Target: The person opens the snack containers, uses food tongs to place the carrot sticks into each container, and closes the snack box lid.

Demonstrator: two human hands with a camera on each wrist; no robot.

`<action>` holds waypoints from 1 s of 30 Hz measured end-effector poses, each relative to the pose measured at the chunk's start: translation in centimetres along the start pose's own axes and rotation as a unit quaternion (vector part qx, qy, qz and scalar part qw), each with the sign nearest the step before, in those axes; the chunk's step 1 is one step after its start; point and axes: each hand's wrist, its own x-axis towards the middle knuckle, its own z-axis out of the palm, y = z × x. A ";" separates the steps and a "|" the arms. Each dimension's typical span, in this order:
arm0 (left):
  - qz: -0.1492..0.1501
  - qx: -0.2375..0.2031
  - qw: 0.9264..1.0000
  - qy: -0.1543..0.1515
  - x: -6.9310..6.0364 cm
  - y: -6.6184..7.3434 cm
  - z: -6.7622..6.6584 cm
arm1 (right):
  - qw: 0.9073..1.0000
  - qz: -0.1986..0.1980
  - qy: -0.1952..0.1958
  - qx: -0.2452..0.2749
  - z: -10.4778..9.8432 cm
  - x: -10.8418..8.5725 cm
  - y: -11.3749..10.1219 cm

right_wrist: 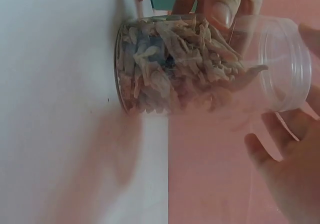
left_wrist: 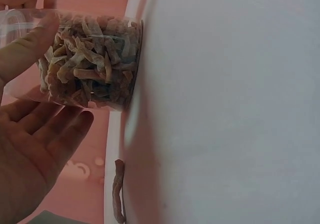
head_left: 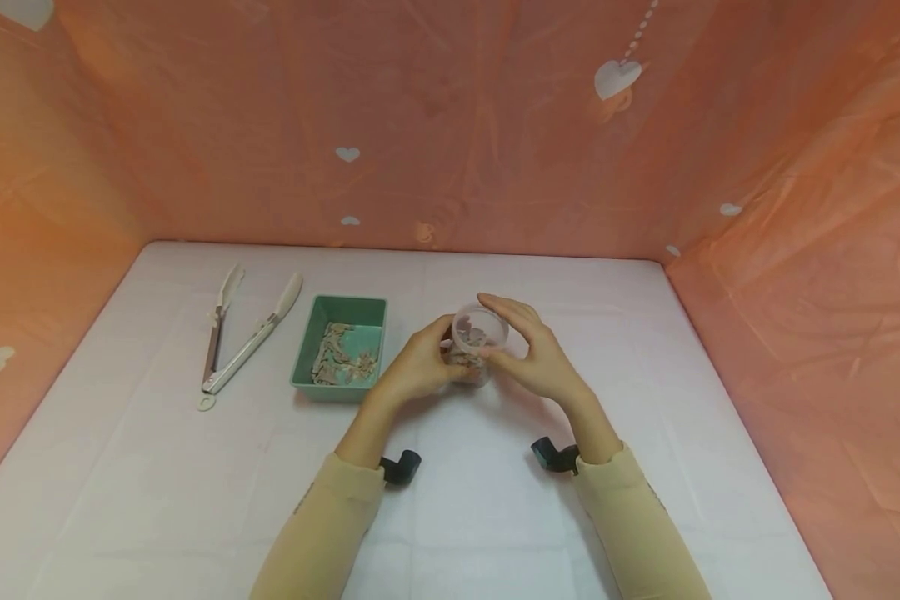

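Note:
A clear, lidless plastic jar (right_wrist: pixel 180 64) stands upright on the white table, partly filled with brownish dried strips (left_wrist: pixel 90 59). My left hand (head_left: pixel 418 358) grips the jar's side, its thumb pressed across the front of the wall. Around the open rim (head_left: pixel 504 329), my right hand (head_left: pixel 536 358) spreads its thumb and fingers; whether they touch it is unclear. Left of the jar, a green rectangular box (head_left: pixel 377 387) has more strips scattered on its bottom.
Metal tongs (head_left: pixel 243 357) with pale tips lie spread at the left. One loose strip (left_wrist: pixel 117 191) rests on the table (head_left: pixel 450 542) between jar and box. Pink sheeting (head_left: pixel 450 125) with white hearts walls the back and sides. Black wrist mounts (head_left: pixel 402 468) stick out from the sleeves.

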 end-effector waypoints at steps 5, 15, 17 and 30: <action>0.000 0.001 1.000 0.000 0.0 0.0 0.0 | 0.999 -0.003 0.038 -0.010 0.2 0.0 0.0; -0.006 0.010 1.000 0.001 0.1 0.0 0.0 | 0.998 0.008 0.058 -0.034 0.7 0.0 0.1; -0.005 0.006 1.000 -0.001 0.1 0.0 0.0 | 1.000 0.009 0.022 -0.014 0.3 0.0 0.1; -0.015 0.048 0.999 0.003 0.0 0.5 0.0 | 0.997 0.023 0.067 -0.020 0.5 0.0 0.3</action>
